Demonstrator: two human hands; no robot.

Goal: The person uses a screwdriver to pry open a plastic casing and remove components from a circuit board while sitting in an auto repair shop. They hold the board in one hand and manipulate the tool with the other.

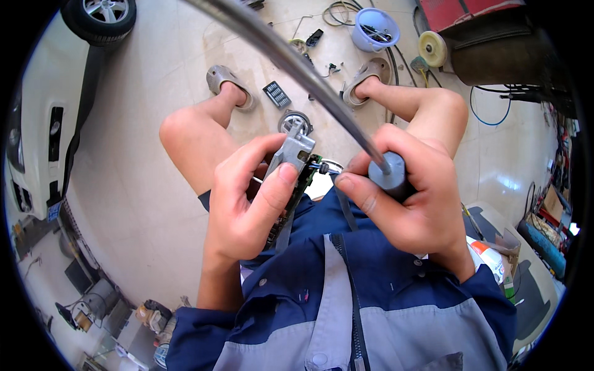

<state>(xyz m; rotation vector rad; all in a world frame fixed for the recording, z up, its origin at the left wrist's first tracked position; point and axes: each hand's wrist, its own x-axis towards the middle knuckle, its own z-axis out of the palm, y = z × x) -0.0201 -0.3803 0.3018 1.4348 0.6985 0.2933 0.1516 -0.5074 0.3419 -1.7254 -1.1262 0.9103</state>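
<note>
My left hand (238, 207) is closed round a grey plastic housing (289, 153), its thumb on the near face. Along the housing's right side shows the edge of a green circuit board (307, 176). Short blue and black wires (323, 167) run from the board toward my right fingertips; whether these touch the wires is unclear. In my right hand (417, 207) is a screwdriver (325, 99), its dark grey handle wrapped by the fingers. The long metal shaft rises toward the upper left, past the picture's top edge, so its tip is hidden.
Between my feet on the tiled floor lie a black rectangular case (276, 94), a round metal part (295, 122) and small black pieces. Beyond stands a light blue bucket (375, 29) among cables. A white car (37, 117) is at left, a red machine (464, 12) at upper right.
</note>
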